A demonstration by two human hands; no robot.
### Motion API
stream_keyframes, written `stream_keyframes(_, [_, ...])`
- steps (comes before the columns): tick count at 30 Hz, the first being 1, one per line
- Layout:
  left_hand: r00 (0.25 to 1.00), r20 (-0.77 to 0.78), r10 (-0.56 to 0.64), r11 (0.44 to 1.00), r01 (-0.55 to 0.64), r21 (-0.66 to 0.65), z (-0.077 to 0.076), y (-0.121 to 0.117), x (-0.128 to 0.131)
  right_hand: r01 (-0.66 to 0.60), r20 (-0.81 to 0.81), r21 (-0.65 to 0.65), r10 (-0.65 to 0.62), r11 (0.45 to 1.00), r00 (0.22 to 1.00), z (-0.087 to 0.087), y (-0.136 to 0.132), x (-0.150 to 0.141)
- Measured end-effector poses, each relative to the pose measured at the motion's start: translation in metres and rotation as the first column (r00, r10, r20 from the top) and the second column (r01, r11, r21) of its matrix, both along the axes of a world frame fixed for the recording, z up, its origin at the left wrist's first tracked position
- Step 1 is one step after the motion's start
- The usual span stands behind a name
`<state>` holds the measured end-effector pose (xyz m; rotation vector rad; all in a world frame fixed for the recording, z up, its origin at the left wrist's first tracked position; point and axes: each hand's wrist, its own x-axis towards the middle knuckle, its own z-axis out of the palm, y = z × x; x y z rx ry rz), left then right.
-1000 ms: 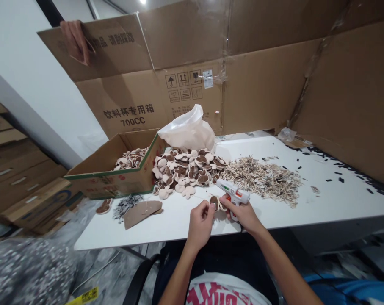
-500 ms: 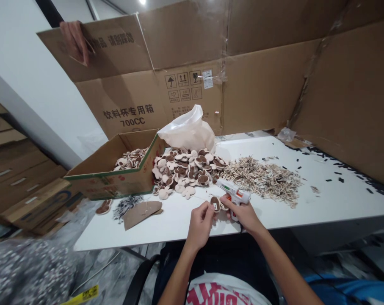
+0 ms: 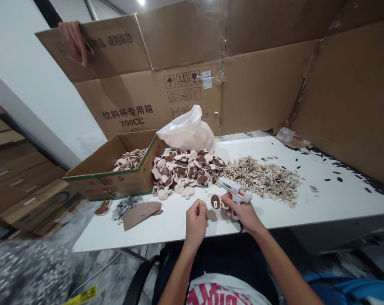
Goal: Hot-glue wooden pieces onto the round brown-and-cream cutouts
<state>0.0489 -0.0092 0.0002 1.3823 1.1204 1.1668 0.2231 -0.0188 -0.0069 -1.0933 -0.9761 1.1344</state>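
Note:
My right hand (image 3: 244, 214) grips a white hot glue gun (image 3: 235, 191) with an orange trigger, just above the white table's (image 3: 306, 203) front edge. A small brown oval piece (image 3: 215, 201) with a white tag is pinched at its fingertips beside the gun. My left hand (image 3: 196, 219) hovers a little left of that piece, apart from it. Its fingers are curled into a pinch, and I cannot make out what is in them.
A heap of beige-and-brown mushroom-shaped pieces (image 3: 185, 167) lies behind my hands, beside a pile of thin wooden bits (image 3: 263, 176). An open carton (image 3: 112, 169) holding more pieces stands at the left. A white plastic bag (image 3: 188, 131), a cardboard scrap (image 3: 141, 212) and tall cardboard walls (image 3: 261, 84) surround the table.
My left hand has let go of the brown piece and drawn back toward me to the left. The piece stays at my right hand's fingertips by the glue gun.

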Motion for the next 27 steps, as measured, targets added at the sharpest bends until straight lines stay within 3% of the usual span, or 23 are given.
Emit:
stream_keyframes(9, [0.998, 0.043, 0.040, 0.998, -0.042, 0.049, -0.0025, 0.0016, 0.0000, 0.012, 0.022, 0.007, -0.012, 1.000, 1.000, 0.0006, 0.0000, 0.0014])
stream_keyframes(27, [0.998, 0.047, -0.035, 0.999, 0.035, -0.005, -0.0047, 0.0017, -0.0020, 0.066, -0.004, -0.014, -0.066, 0.998, 0.998, 0.0046, -0.0003, -0.0010])
